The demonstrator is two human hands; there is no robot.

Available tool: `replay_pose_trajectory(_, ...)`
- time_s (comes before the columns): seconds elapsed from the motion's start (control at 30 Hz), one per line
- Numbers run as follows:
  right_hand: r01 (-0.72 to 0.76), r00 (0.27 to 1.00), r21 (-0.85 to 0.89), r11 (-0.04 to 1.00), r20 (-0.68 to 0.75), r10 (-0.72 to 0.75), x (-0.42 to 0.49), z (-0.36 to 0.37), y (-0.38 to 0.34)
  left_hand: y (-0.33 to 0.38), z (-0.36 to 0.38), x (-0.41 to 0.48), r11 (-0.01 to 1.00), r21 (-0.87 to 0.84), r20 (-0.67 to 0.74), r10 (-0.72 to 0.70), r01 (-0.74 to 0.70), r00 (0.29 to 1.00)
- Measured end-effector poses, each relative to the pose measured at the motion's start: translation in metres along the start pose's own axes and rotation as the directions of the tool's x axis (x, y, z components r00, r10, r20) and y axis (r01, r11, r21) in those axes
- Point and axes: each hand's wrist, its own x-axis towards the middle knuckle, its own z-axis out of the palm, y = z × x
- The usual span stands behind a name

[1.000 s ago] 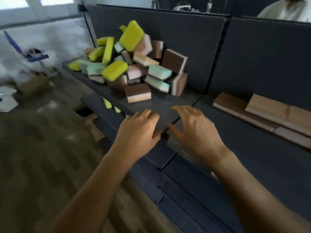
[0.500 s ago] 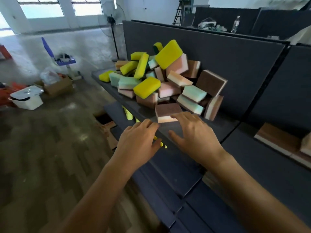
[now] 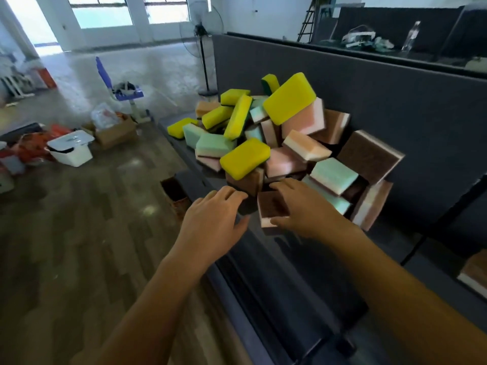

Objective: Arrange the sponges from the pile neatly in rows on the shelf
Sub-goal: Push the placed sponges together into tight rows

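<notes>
Status of hands: your right hand [image 3: 311,212] has reached the brown-topped sponge [image 3: 271,208], which lies flat on the dark shelf [image 3: 295,262] at the near foot of the sponge pile [image 3: 276,135], just below frame centre. Its fingers curl over the far edge of this sponge and the thumb presses the pale near side, so the sponge is pinched between them. Half a second ago the same fingertips only touched the sponge's near edge.

Your left hand [image 3: 213,219] hovers over the front lip of the shelf, just left of the sponge and apart from it. Its fingers are relaxed and slightly bent, and it holds nothing. It has advanced with the right hand since the earlier frame.

The pile leans against the grey back panel [image 3: 395,114]. A large yellow sponge [image 3: 290,97] sits tilted at its top, in the same position as before.

The sponges already laid [image 3: 474,272] now show only at the right edge of the frame; earlier more of that row was in view.
</notes>
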Motion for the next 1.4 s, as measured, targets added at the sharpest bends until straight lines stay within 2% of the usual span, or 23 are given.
replay_pose_trajectory(0.13,0.042,0.991,-0.084,0.996,0.127,-0.031,0.015,0.015,0.006,-0.012,0.010,0.016,1.000,-0.025,-0.018,0.015,-0.016,1.000)
replay_pose_trajectory(0.27,0.006,0.989,-0.064,0.998,0.147,0.004,0.012,0.013,0.000,-0.031,0.017,0.048,0.998,-0.053,-0.106,0.038,-0.044,0.994)
replay_pose_trajectory(0.33,-0.023,0.994,-0.049,0.999,0.105,0.028,0.004,0.006,-0.008,-0.038,0.021,0.068,0.997,-0.064,-0.134,0.044,-0.053,0.990)
replay_pose_trajectory(0.47,-0.065,0.997,-0.083,0.994,0.026,0.067,-0.004,-0.006,-0.022,-0.048,0.034,0.101,0.993,-0.096,-0.087,0.066,-0.074,0.994)
replay_pose_trajectory(0.63,-0.229,0.971,0.013,0.973,-0.070,0.229,-0.010,-0.006,-0.030,-0.064,0.051,0.123,0.982,-0.126,-0.011,0.140,-0.140,0.990)
replay_pose_trajectory(0.73,-0.326,0.932,0.069,0.943,-0.147,0.333,-0.020,-0.002,-0.041,-0.071,0.051,0.124,0.960,-0.184,-0.016,0.210,-0.209,0.978)
replay_pose_trajectory(0.9,-0.497,0.829,0.118,0.860,-0.229,0.510,-0.049,0.000,-0.060,-0.068,0.029,0.105,0.901,-0.258,-0.084,0.339,-0.349,0.937)
replay_pose_trajectory(1.03,-0.645,0.724,0.115,0.755,-0.225,0.652,-0.084,0.000,-0.067,-0.043,0.023,0.084,0.798,-0.345,-0.106,0.490,-0.495,0.865)
replay_pose_trajectory(1.13,-0.752,0.622,0.096,0.652,-0.225,0.750,-0.119,0.001,-0.072,-0.011,0.032,0.072,0.698,-0.430,-0.089,0.599,-0.573,0.796)
replay_pose_trajectory(1.23,-0.844,0.491,0.104,0.526,-0.246,0.836,-0.162,-0.003,-0.075,0.030,0.042,0.062,0.602,-0.489,-0.058,0.699,-0.631,0.712)
replay_pose_trajectory(1.4,-0.928,0.301,0.134,0.349,-0.285,0.910,-0.239,-0.009,-0.075,0.103,0.053,0.041,0.452,-0.551,-0.076,0.810,-0.702,0.581)
